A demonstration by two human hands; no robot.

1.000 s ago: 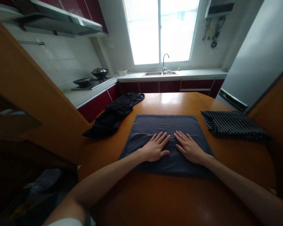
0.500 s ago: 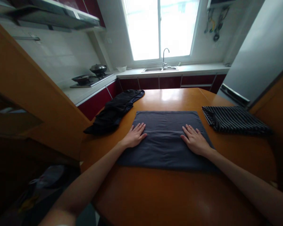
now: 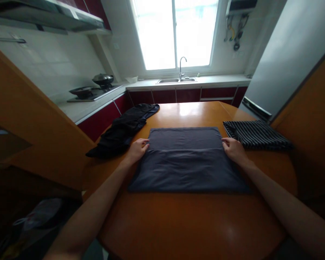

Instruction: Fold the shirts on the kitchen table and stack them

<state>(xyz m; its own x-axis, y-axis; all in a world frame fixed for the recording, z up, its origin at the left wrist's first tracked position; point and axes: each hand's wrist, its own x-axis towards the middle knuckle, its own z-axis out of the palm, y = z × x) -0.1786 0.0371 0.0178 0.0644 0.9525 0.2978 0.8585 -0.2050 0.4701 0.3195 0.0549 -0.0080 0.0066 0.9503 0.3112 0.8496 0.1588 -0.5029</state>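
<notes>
A dark grey cloth [image 3: 186, 162] lies flat and folded on the round wooden table [image 3: 195, 224], with a fold line across its upper part. My left hand [image 3: 137, 150] rests at the cloth's left edge, fingers curled and pinching that edge. At the right edge, my right hand [image 3: 234, 148] pinches the cloth the same way. Both forearms reach forward over the table on either side of the cloth.
A black garment [image 3: 121, 131] lies crumpled at the table's left rim. A folded black-and-white striped cloth [image 3: 256, 134] lies at the right. Behind are a counter with a sink [image 3: 176, 80], a stove with pans [image 3: 93, 90] and a grey fridge [image 3: 281, 61].
Both hands slid apart from the middle of the grey cloth to its left and right edges. Their flat fingers have curled onto the edges.
</notes>
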